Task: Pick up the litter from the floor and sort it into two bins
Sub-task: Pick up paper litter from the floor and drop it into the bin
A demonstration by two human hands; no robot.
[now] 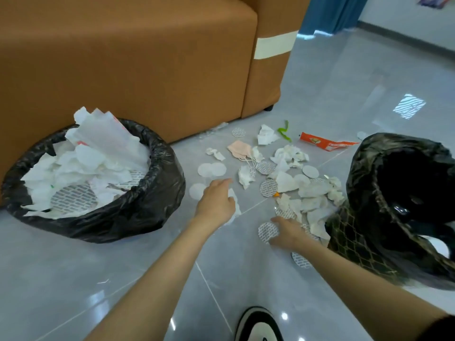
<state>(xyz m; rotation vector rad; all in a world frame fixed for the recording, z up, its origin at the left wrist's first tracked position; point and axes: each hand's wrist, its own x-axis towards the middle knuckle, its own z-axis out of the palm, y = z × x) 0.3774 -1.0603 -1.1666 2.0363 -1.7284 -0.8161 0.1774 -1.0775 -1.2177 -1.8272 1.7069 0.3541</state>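
Litter lies scattered on the grey tile floor: crumpled white tissues (pixel 290 156), several round foil seals (pixel 268 187), a pink face mask (pixel 239 148), an orange wrapper (pixel 325 143) and a green strip (pixel 284 131). My left hand (pixel 216 203) grips a white tissue (pixel 235 205) just above the floor. My right hand (pixel 286 233) rests low on the floor, its fingers touching a printed foil seal (pixel 267 232). The left bin (pixel 157 193), lined with a black bag, is heaped with tissues and seals. The right bin (pixel 369 188), also black-lined, looks dark inside.
A brown sofa (pixel 147 70) stands behind the left bin. A blue curtain (pixel 330 13) hangs at the back. My shoe (pixel 258 326) shows at the bottom edge. Bare tile lies between me and the litter.
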